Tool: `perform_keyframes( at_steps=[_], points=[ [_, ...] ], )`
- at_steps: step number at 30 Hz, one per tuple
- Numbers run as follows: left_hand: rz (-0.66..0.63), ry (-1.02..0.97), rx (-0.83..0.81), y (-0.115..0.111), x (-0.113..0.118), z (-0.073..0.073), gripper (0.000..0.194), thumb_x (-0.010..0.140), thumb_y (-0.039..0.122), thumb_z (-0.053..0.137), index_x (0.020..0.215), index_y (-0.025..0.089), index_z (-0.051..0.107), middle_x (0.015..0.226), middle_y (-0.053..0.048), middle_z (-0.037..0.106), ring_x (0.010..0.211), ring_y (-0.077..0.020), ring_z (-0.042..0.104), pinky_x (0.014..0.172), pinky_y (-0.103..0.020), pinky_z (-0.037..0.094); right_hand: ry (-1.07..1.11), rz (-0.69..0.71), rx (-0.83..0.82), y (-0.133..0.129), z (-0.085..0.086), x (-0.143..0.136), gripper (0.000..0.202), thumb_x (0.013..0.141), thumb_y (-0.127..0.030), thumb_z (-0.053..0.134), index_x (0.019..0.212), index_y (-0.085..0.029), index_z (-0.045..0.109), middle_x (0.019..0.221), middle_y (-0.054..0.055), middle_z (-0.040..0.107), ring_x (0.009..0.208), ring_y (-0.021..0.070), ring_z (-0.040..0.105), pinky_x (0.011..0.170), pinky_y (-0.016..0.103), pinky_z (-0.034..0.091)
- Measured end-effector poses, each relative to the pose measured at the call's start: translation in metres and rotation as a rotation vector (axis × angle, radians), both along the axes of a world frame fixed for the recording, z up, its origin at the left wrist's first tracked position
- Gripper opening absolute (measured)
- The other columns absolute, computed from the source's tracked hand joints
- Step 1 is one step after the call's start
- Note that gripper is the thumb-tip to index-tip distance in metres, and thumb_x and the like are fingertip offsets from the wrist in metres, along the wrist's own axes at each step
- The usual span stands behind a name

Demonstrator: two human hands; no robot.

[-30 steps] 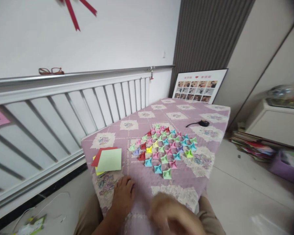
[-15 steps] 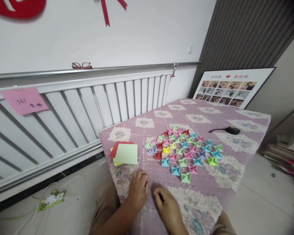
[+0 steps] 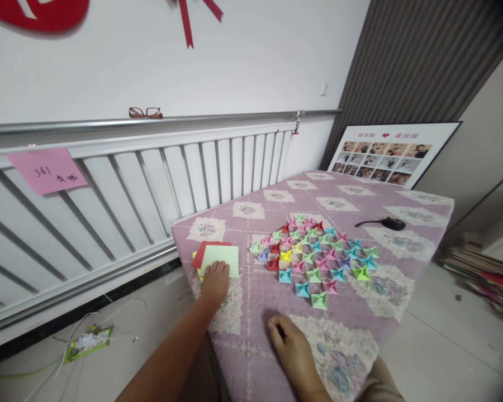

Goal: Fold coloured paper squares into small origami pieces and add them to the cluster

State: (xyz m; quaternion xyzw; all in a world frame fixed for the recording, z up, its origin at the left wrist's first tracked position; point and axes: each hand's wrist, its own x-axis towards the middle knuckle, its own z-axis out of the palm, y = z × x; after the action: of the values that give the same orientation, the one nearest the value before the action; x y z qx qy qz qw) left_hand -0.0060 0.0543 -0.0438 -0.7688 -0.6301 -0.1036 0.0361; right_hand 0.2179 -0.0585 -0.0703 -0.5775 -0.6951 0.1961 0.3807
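Note:
My left hand [image 3: 217,283] rests on the lower edge of a pale green paper sheet [image 3: 228,255], fingers laid on its surface. Under that sheet, a red sheet [image 3: 200,254] and a bit of yellow paper [image 3: 195,258] stick out at the left. Nearer to me, my right hand [image 3: 292,343] lies on the tablecloth [image 3: 255,312], its fingers curled in a loose fist with nothing showing in them. Beyond it stand several small folded paper pieces [image 3: 313,275] in many colours, set in diagonal rows; a green folded piece [image 3: 319,301] is closest to this hand.
A black corded device [image 3: 393,223] lies at the table's right side. A framed photo board [image 3: 396,134] leans at the far end. Along the left runs a white radiator [image 3: 171,173], with glasses [image 3: 146,113] on the pipe above. A power strip [image 3: 90,343] lies on the floor.
My left hand has moved forward and left from the bare cloth onto the pale green sheet. My right hand stays nearly in place, still curled. The view has shifted slightly.

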Motion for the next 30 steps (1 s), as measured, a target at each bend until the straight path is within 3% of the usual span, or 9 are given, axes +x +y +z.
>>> perform_keyframes(
  at_steps=[4, 13, 23, 30],
  points=[
    [-0.025, -0.002, -0.006, 0.003, -0.007, 0.002, 0.032, 0.095, 0.021, 0.037, 0.12, 0.019, 0.058, 0.125, -0.01, 0.057, 0.115, -0.0227, 0.048, 0.098, -0.037, 0.037, 0.003, -0.001, 0.004, 0.0, 0.0, 0.0, 0.024, 0.089, -0.036, 0.044, 0.076, -0.022, 0.058, 0.076, 0.002, 0.064, 0.072, 0.017, 0.061, 0.069, 0.026, 0.046],
    [-0.064, 0.012, -0.062, 0.004, -0.02, 0.007, 0.028, 0.095, 0.022, 0.037, 0.089, 0.017, 0.064, 0.097, -0.009, 0.062, 0.093, -0.0208, 0.054, 0.085, -0.031, 0.04, 0.003, -0.014, 0.035, -0.001, 0.002, -0.002, 0.023, 0.088, -0.036, 0.046, 0.075, -0.022, 0.06, 0.075, 0.003, 0.066, 0.071, 0.0173, 0.062, 0.068, 0.026, 0.047],
    [0.04, -0.075, -0.107, 0.013, -0.023, 0.012, 0.02, 0.092, 0.03, 0.045, 0.085, 0.018, 0.06, 0.095, -0.007, 0.062, 0.091, -0.0198, 0.056, 0.079, -0.029, 0.038, -0.009, -0.014, 0.017, -0.001, 0.0, 0.0, 0.023, 0.088, -0.035, 0.046, 0.077, -0.022, 0.061, 0.077, 0.003, 0.066, 0.073, 0.017, 0.062, 0.07, 0.026, 0.047],
    [0.036, -0.108, -0.137, 0.014, -0.03, 0.021, 0.028, 0.093, 0.037, 0.043, 0.079, 0.019, 0.058, 0.088, -0.004, 0.062, 0.084, -0.0175, 0.057, 0.07, -0.026, 0.037, -0.004, -0.019, 0.018, -0.001, 0.001, -0.001, 0.023, 0.088, -0.035, 0.044, 0.077, -0.022, 0.06, 0.078, 0.003, 0.065, 0.074, 0.017, 0.061, 0.07, 0.027, 0.047]
  ],
)
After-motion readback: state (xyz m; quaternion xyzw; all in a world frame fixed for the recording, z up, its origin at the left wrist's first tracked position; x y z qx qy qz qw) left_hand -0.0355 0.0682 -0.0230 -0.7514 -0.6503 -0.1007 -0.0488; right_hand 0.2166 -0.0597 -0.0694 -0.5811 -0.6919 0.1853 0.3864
